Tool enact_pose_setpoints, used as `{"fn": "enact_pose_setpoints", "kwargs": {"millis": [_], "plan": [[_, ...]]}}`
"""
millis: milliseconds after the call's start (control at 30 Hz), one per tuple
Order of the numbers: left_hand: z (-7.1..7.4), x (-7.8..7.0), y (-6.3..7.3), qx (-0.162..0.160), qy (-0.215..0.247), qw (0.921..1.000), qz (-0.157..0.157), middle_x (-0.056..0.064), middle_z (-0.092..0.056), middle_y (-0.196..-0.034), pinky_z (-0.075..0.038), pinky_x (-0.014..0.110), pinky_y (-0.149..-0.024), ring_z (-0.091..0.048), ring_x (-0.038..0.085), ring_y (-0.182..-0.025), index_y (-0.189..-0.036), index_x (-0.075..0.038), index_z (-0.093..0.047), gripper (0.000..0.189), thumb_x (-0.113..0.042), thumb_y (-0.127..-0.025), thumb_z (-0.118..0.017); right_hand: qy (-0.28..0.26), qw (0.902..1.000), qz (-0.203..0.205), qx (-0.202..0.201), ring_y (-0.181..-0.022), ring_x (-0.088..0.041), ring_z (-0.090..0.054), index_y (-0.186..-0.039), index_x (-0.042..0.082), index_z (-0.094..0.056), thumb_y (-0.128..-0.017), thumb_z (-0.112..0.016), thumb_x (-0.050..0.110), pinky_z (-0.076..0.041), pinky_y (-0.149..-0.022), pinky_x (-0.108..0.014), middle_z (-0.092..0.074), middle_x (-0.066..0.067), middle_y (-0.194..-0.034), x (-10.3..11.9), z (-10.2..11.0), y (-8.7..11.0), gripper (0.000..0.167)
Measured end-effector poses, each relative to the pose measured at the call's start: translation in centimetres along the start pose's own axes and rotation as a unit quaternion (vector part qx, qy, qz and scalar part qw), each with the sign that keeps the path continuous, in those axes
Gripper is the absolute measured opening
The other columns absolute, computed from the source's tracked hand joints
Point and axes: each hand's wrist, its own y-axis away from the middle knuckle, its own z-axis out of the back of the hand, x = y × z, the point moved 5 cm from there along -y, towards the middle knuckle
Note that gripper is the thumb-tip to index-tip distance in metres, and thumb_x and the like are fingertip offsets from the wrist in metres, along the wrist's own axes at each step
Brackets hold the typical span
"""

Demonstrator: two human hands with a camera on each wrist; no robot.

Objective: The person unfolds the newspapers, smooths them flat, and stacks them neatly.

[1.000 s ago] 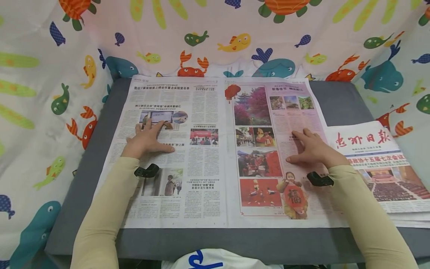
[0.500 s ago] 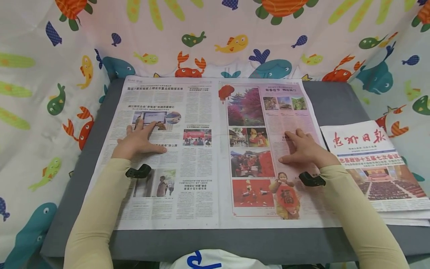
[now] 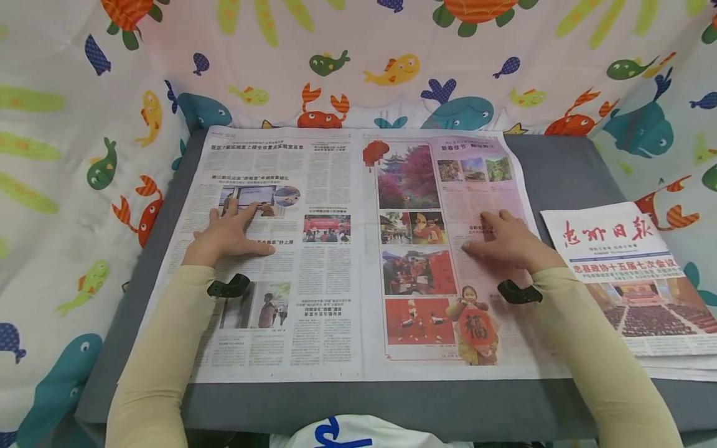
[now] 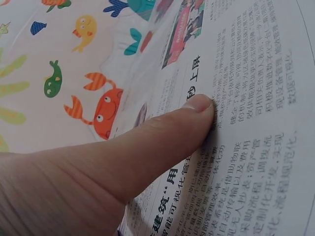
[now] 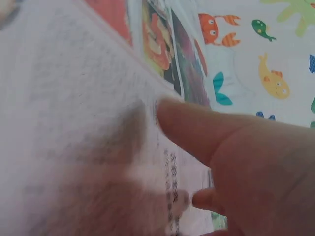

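An open newspaper [image 3: 330, 348] lies spread flat on the grey table. My left hand [image 3: 226, 238] rests on its left page with fingers spread over a photo. In the left wrist view, the thumb of my left hand [image 4: 152, 147] lies against the printed text. My right hand [image 3: 512, 242] is over the pink right page, fingers extended and fairly close together. The right wrist view shows the thumb of my right hand [image 5: 197, 128] blurred, with a shadow on the page beside it; whether it touches the paper I cannot tell.
A folded newspaper [image 3: 622, 267] with a red title lies at the right, partly behind my right forearm. The grey table [image 3: 392, 407] shows along the front and at the back right. A sea-animal printed cloth [image 3: 358, 93] stands behind and at both sides.
The open newspaper has slid a little to the left along with both hands. The fingers of my right hand have drawn closer together. The folded newspaper has stayed in place.
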Motion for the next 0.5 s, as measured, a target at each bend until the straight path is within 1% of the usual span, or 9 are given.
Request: {"fn": "enact_pose_setpoints", "kwargs": {"millis": [67, 100, 133, 200, 300, 400, 433, 500], "plan": [[-0.2, -0.1, -0.2, 0.003, -0.005, 1.0, 0.0, 0.026, 0.015, -0.169, -0.005, 0.094, -0.097, 0.014, 0.064, -0.149, -0.166, -0.019, -0.008, 0.124, -0.068, -0.076, -0.078, -0.004, 0.9999, 0.003, -0.013, -0.105, -0.044, -0.048, -0.133, 0.001, -0.05, -0.09, -0.069, 0.056, -0.046, -0.083, -0.057, -0.048, -0.03, -0.123, 0.2, -0.1, -0.5, 0.072], [-0.2, -0.1, -0.2, 0.004, -0.007, 1.0, 0.001, 0.026, 0.015, -0.169, -0.005, 0.094, -0.097, 0.013, 0.064, -0.149, -0.166, -0.019, -0.008, 0.124, -0.068, -0.075, -0.078, -0.004, 0.9998, 0.006, -0.018, -0.101, -0.041, -0.047, -0.131, 0.002, -0.05, -0.091, -0.069, 0.055, -0.045, -0.081, -0.054, -0.049, -0.026, -0.118, 0.4, -0.1, -0.8, 0.069], [-0.3, -0.1, -0.3, 0.005, -0.008, 1.0, 0.002, 0.026, 0.014, -0.169, -0.005, 0.094, -0.097, 0.013, 0.064, -0.149, -0.166, -0.02, -0.009, 0.124, -0.068, -0.075, -0.078, -0.002, 0.9998, 0.008, -0.021, -0.101, -0.041, -0.046, -0.131, 0.003, -0.05, -0.09, -0.069, 0.056, -0.044, -0.081, -0.054, -0.048, -0.025, -0.117, 0.6, -0.2, -1.1, 0.069], [-0.4, -0.1, -0.4, 0.006, -0.009, 0.9999, 0.004, 0.025, 0.014, -0.169, -0.005, 0.094, -0.098, 0.013, 0.064, -0.149, -0.166, -0.02, -0.009, 0.124, -0.068, -0.075, -0.078, 0.003, 0.9998, 0.012, -0.018, -0.109, -0.045, -0.043, -0.14, 0.004, -0.045, -0.09, -0.069, 0.057, -0.044, -0.087, -0.061, -0.045, -0.028, -0.124, 0.9, -0.3, -1.5, 0.077], [-0.4, 0.0, -0.4, 0.002, -0.008, 0.9999, 0.007, 0.025, 0.014, -0.169, -0.005, 0.093, -0.098, 0.013, 0.063, -0.15, -0.166, -0.02, -0.009, 0.123, -0.067, -0.076, -0.078, 0.012, 0.9999, 0.01, -0.008, -0.12, -0.049, -0.035, -0.155, 0.007, -0.032, -0.089, -0.068, 0.061, -0.041, -0.094, -0.07, -0.039, -0.029, -0.135, 1.1, -0.4, -1.8, 0.092], [-0.3, 0.1, -0.2, -0.004, -0.006, 0.9999, 0.007, 0.024, 0.015, -0.169, -0.004, 0.093, -0.099, 0.014, 0.062, -0.15, -0.166, -0.021, -0.009, 0.123, -0.067, -0.075, -0.078, 0.01, 0.9999, 0.002, 0.007, -0.132, -0.054, -0.029, -0.16, 0.009, -0.025, -0.089, -0.065, 0.065, -0.036, -0.101, -0.075, -0.031, -0.033, -0.149, 0.8, -0.4, -1.8, 0.098], [-0.2, 0.2, -0.2, -0.007, -0.006, 0.9999, 0.006, 0.023, 0.014, -0.17, -0.004, 0.093, -0.099, 0.013, 0.062, -0.15, -0.166, -0.021, -0.009, 0.123, -0.068, -0.075, -0.078, 0.008, 0.9999, -0.002, 0.013, -0.139, -0.056, -0.025, -0.162, 0.01, -0.022, -0.09, -0.065, 0.066, -0.033, -0.104, -0.076, -0.025, -0.034, -0.155, 0.7, -0.4, -1.7, 0.1], [-0.1, 0.5, -0.1, -0.009, -0.002, 0.9999, 0.007, 0.021, 0.014, -0.17, -0.002, 0.093, -0.1, 0.015, 0.063, -0.15, -0.166, -0.021, -0.009, 0.122, -0.069, -0.076, -0.076, 0.001, 0.9997, -0.008, 0.023, -0.148, -0.06, -0.011, -0.164, 0.011, -0.015, -0.089, -0.064, 0.067, -0.025, -0.109, -0.08, -0.01, -0.035, -0.164, 0.5, -0.3, -1.7, 0.106]]}}
